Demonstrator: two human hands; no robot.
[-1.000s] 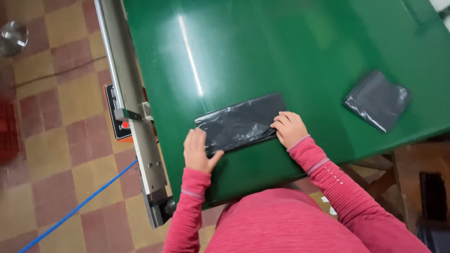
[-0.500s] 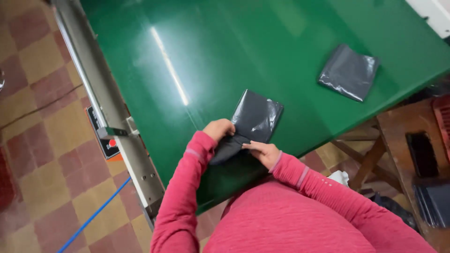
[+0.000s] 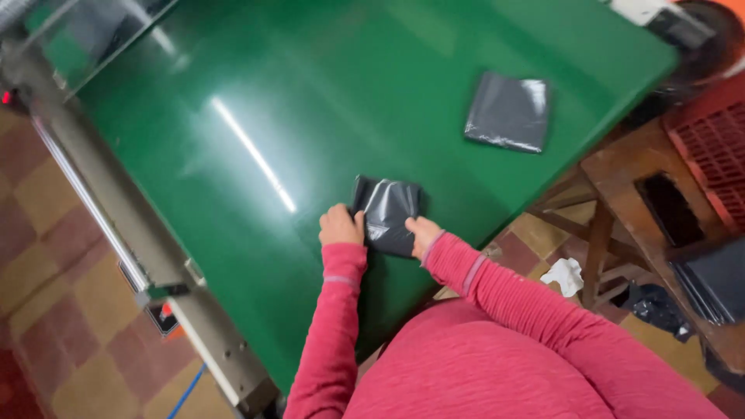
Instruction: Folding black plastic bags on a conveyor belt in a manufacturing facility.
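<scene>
A folded black plastic bag (image 3: 387, 213) lies near the front edge of the green table (image 3: 326, 101). My left hand (image 3: 341, 226) grips its left edge with fingers curled. At the bag's lower right corner my right hand (image 3: 422, 233) presses down on it. Both arms wear pink sleeves. A second folded black bag (image 3: 509, 112) lies apart at the table's far right.
A metal rail (image 3: 124, 233) runs along the table's left side over a checkered tile floor. A wooden stool (image 3: 621, 209) with a dark slot stands to the right, with a red crate (image 3: 710, 147) beyond it. White crumpled paper (image 3: 565, 275) lies on the floor.
The long black bag has been folded over into a small square. My hands have come closer together on it, and my view has swung left and nearer.
</scene>
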